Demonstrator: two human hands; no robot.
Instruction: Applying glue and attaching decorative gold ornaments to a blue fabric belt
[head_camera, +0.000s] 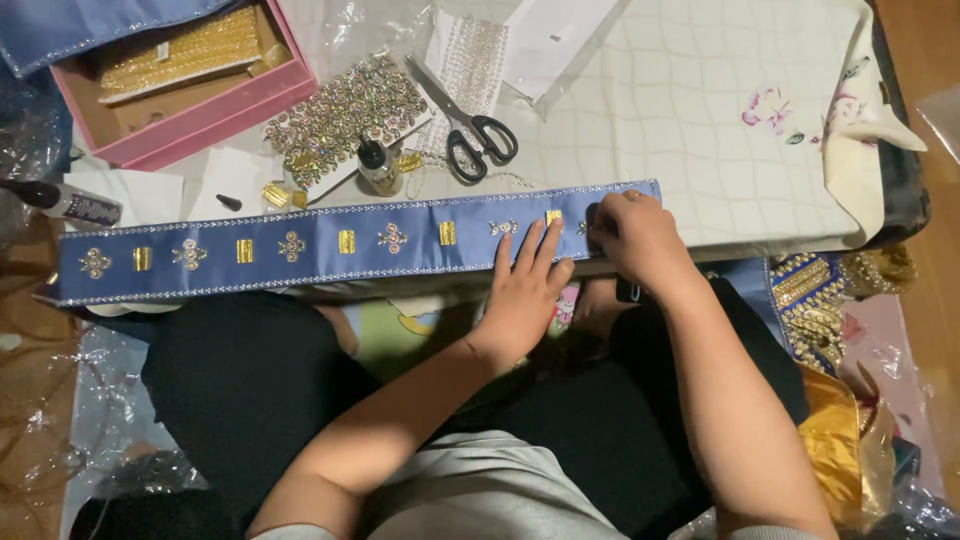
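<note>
While both hands work at the right end of the blue band (300, 245), the band lies flat along the near edge of the worktop (680, 150), running from its left edge to about mid-width.

Done, as far as visible: gold rectangles and jewelled motifs alternate along nearly the whole band, from the left end up to the hands. Silver edging runs along both long sides.

Left: judged only a short stretch at the right end, under the right hand; whether a piece sits there cannot be told.

Left hand (522, 290): fingers spread flat, palm down, pressing the band; it holds nothing.
Right hand (640, 235): fingers curled, tips down on the band's right end. Whether a small piece is pinched in its grip I cannot tell.

Supplies behind the band: glue bottle (378, 165), loose gold pieces (283, 194), sheet of jewelled motifs (345, 115), scissors (470, 125). Pink box (200, 120) with gold trim at the far left corner. A second bottle (65, 203) lies at the left edge.
</note>
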